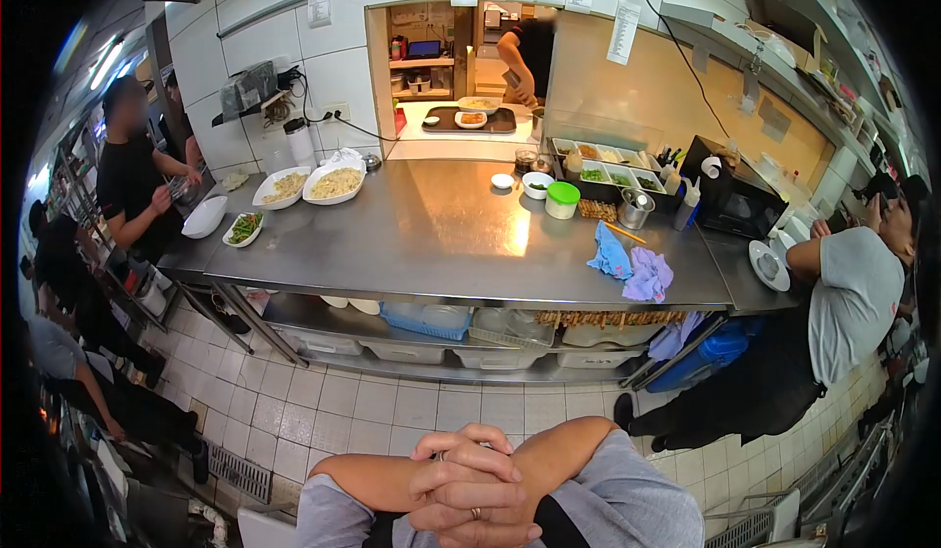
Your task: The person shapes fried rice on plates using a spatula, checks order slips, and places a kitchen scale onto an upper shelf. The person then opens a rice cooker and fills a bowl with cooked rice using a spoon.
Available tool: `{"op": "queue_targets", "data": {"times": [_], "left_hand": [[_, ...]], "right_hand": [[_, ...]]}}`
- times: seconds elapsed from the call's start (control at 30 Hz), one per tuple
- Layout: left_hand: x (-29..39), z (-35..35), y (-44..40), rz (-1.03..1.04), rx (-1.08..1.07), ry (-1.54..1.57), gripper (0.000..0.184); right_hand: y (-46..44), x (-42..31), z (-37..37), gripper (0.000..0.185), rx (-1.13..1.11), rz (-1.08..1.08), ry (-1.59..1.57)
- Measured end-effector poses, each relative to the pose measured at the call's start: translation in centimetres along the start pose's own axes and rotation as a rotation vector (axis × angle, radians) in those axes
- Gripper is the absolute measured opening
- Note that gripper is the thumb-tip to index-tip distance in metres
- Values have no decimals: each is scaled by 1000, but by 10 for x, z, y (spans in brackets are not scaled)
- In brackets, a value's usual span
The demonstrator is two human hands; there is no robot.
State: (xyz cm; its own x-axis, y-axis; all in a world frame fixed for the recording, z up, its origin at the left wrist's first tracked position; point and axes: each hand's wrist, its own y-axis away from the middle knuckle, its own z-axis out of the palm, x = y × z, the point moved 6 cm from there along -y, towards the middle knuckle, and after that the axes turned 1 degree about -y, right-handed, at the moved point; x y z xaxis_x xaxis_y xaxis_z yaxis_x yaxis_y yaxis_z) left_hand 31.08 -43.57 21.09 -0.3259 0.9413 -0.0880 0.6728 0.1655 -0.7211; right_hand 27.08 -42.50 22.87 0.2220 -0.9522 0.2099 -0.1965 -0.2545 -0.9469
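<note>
Clasped in front of my body at the bottom of the head view, my two hands have their fingers interlaced. My left hand (478, 496) is closed, its fingers folded across my right hand (443, 445), which is closed too. A ring shows on a finger of each hand. No object is visible between them; the palms are hidden. Both hands are apart from the steel counter (412, 244) ahead. On it stand white dishes of rice-like food (333, 183), a bowl of green vegetables (243, 228), a green-lidded tub (562, 200), and blue (611, 251) and purple cloths (648, 274).
A tray (503, 121) with dishes lies in the pass window, a person (534, 53) behind it. Another person (863, 293) stands at right near a microwave (737, 190); several people are at left. Plastic bins (407, 352) sit under the counter. Tiled floor (323, 391) lies between.
</note>
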Motion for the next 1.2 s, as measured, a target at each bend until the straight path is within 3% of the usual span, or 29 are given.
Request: {"op": "queue_targets", "data": {"times": [0.13,0.33,0.43,0.5,0.63,0.8,1.03,1.2], "left_hand": [[-2,1,-4,13,20,-63,4],[-3,8,-6,-42,5,-45,5],[1,15,2,-78,56,195,10],[2,13,-3,-77,94,309,17],[7,13,-10,-45,230,251,22],[10,27,-18,-31,132,-164,21],[6,61,-43,-198,141,-961,22],[17,74,-71,-207,317,-1328,23]], "right_hand": [[4,-2,-5,10,-195,-42,3],[12,5,-8,11,35,-2,116],[10,6,-6,12,196,64,261],[12,5,-5,12,232,131,357],[16,2,-7,13,244,247,514],[16,0,-6,14,236,350,642],[27,16,-7,15,331,393,564],[29,-8,-34,16,256,497,783]]}}
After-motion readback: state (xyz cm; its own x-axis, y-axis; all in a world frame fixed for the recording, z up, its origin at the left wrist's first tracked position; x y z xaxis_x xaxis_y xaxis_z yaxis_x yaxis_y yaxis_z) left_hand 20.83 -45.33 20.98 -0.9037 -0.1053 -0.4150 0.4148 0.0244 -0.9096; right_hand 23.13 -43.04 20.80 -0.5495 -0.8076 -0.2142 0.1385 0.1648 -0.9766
